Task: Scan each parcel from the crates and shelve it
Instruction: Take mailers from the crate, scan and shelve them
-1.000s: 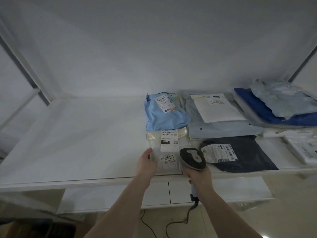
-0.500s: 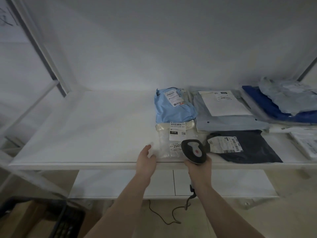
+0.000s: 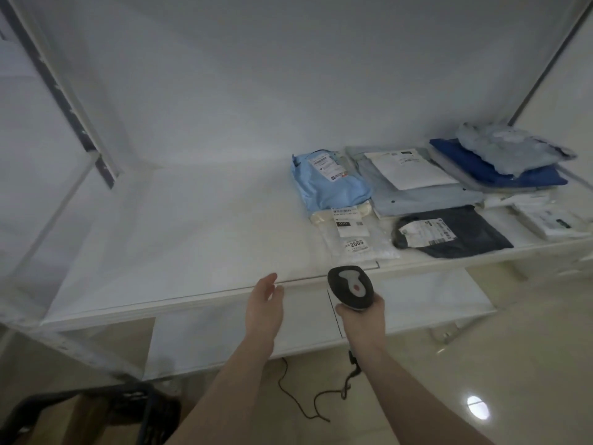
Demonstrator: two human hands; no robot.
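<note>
On the white shelf (image 3: 179,239), right half, I count the parcels lying flat: a clear parcel (image 3: 356,239) with a white label reading 2009, at the front edge; a light blue parcel (image 3: 330,184) just behind it, touching; a black parcel (image 3: 455,232) to its right; a pale grey-blue parcel (image 3: 423,194) behind that with a white envelope (image 3: 414,170) on top. Far right, a dark blue parcel (image 3: 500,171) carries a pale crumpled one (image 3: 510,146).

My left hand (image 3: 264,303) hangs just below the shelf's front edge, fingers relaxed and straight, grasping nothing, apart from the clear parcel. My right hand (image 3: 361,319) is wrapped around the handle of the scanner (image 3: 349,289), head pointing toward the shelf, its cable (image 3: 321,396) trailing onto the floor. A dark crate (image 3: 96,412) shows at lower left; contents unclear.
</note>
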